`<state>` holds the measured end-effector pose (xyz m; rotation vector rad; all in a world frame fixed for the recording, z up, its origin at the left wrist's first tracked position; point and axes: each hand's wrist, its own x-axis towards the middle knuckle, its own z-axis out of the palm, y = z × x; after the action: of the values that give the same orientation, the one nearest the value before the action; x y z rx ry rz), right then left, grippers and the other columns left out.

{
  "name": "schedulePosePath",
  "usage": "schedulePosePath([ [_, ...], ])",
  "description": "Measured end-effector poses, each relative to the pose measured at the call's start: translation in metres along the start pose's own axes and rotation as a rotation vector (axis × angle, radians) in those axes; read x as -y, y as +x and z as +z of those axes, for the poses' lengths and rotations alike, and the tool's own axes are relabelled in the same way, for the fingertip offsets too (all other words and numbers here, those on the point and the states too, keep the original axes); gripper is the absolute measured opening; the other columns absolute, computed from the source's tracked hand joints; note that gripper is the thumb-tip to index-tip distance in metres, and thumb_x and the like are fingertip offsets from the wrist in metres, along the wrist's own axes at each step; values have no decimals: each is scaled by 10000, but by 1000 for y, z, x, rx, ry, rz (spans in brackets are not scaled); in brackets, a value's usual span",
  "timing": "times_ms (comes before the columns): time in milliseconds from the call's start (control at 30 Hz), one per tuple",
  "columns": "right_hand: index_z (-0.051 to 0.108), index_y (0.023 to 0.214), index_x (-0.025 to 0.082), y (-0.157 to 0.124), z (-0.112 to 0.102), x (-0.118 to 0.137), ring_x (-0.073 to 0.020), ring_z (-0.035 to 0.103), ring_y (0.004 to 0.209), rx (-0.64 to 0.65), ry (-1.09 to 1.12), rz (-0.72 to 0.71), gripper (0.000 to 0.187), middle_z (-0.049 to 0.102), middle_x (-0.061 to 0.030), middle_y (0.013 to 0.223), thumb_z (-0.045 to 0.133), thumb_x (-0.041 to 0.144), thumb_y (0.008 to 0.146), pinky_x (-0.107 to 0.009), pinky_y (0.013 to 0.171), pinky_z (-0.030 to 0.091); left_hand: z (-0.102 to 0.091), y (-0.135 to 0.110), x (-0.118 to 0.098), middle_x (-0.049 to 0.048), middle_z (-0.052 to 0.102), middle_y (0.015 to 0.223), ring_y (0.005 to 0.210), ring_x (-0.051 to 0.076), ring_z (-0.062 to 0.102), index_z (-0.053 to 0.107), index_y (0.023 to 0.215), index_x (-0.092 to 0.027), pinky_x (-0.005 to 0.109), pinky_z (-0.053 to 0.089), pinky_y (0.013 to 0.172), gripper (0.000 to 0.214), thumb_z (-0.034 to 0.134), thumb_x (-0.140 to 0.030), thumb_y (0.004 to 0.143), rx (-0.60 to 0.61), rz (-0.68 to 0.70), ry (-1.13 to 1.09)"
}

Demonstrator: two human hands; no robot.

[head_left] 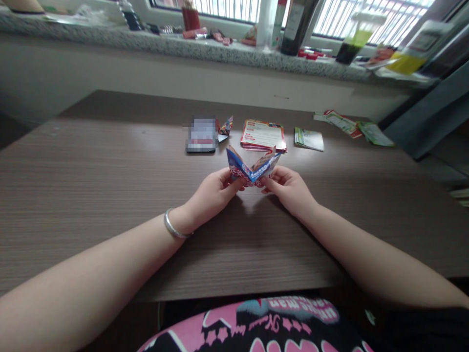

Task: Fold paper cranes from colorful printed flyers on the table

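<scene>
Between my hands is a folded sheet of printed paper (252,172), blue with red and white patterning, its two wings standing up in a V. My left hand (214,191) pinches its left side between thumb and fingers, and a silver bangle circles that wrist. On the opposite side, my right hand (291,187) grips the paper the same way, thumb toward me. The paper is held just above the wooden table (110,195). Some fingertips are hidden behind the paper.
Beyond my hands lie a blurred-out, phone-like rectangle (202,134), a small folded colourful paper piece (226,127), a stack of red-edged printed sheets (263,135) and a smaller green-white stack (309,139). Loose leaflets (342,123) lie far right. Bottles stand on the stone windowsill (234,51).
</scene>
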<state>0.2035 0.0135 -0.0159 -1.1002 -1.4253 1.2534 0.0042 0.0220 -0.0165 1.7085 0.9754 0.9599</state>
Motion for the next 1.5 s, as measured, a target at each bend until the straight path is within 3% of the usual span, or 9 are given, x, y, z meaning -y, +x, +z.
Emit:
schedulePosePath([
  [100, 674, 887, 212, 0, 2, -1, -129, 590, 670, -19, -43, 0, 362, 697, -7, 793, 772, 500, 691, -273, 617, 510, 2, 1, 0, 59, 732, 917, 795, 157, 653, 672, 957, -147, 277, 528, 756, 290, 663, -409, 832, -8, -34, -56],
  [200, 683, 843, 205, 0, 3, -4, -136, 565, 643, -38, -83, -1, 346, 680, -10, 739, 761, 510, 697, -283, 599, 492, 5, 3, 3, 59, 734, 884, 794, 162, 663, 668, 914, -146, 295, 536, 781, 269, 681, -395, 814, -2, -50, -98],
  [433, 655, 842, 211, 1, 3, -7, -162, 586, 693, -19, -115, 3, 399, 682, -29, 774, 705, 590, 728, -301, 608, 504, 5, 2, 13, 64, 727, 904, 813, 163, 657, 670, 961, -151, 312, 531, 796, 270, 664, -392, 839, -48, 8, -93],
  [667, 602, 848, 215, 6, 2, -13, -151, 580, 678, 2, -91, 55, 407, 651, -17, 749, 695, 593, 730, -288, 593, 492, 6, 4, 0, 60, 729, 841, 762, 166, 653, 674, 901, -136, 299, 520, 742, 216, 649, -337, 827, -63, -71, -38],
  [867, 598, 788, 207, 27, -3, -18, -135, 547, 649, -8, -119, 78, 336, 636, 3, 715, 735, 505, 713, -305, 647, 484, 1, 24, -7, 69, 735, 802, 741, 192, 665, 701, 861, -125, 317, 510, 725, 183, 637, -286, 802, -22, -166, 88],
  [1000, 588, 783, 208, 33, -3, -17, -137, 566, 656, 2, -22, 164, 328, 646, -8, 729, 748, 485, 710, -306, 644, 499, 0, 31, -5, 63, 729, 809, 736, 185, 658, 688, 896, -133, 313, 506, 732, 178, 626, -273, 805, -43, -144, 99],
  [1267, 580, 795, 205, 34, -8, -17, -120, 585, 636, 59, 9, 100, 478, 618, 13, 694, 757, 619, 636, -279, 601, 532, 3, 21, 9, 68, 688, 907, 813, 157, 610, 631, 1008, -143, 286, 496, 742, 288, 532, -395, 912, -111, 50, 77],
  [1500, 605, 843, 198, 31, -11, -20, -131, 575, 606, 61, -142, 1, 383, 627, 3, 706, 708, 550, 734, -302, 599, 513, -1, 27, 10, 80, 710, 957, 835, 169, 624, 655, 1001, -136, 302, 505, 786, 301, 630, -397, 854, -55, 30, -10],
])
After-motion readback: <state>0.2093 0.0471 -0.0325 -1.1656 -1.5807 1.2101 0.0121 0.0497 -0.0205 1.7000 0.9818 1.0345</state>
